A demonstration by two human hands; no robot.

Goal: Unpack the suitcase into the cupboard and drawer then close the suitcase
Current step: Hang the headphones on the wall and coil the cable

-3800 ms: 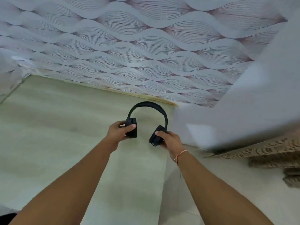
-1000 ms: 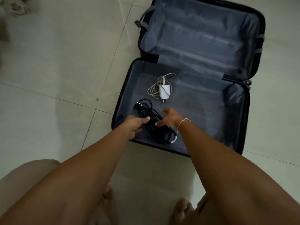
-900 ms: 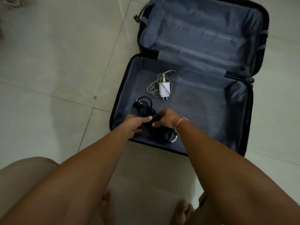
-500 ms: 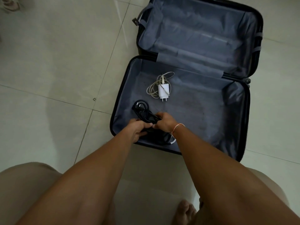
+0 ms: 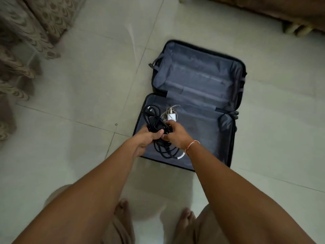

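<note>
Black cable (image 5: 159,136), all tangled, is held by both hands over the near half of the open suitcase (image 5: 197,95). Left hand (image 5: 146,138) and right hand (image 5: 176,133) curl tight around it. White charger (image 5: 171,116) lies inside, just behind. Suitcase sits on the tiled floor (image 5: 88,85).

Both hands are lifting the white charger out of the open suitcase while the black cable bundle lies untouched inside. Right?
Not quite. In the head view, the left hand and right hand grip the black cable bundle, and it is the white charger that lies untouched inside the open suitcase.
</note>
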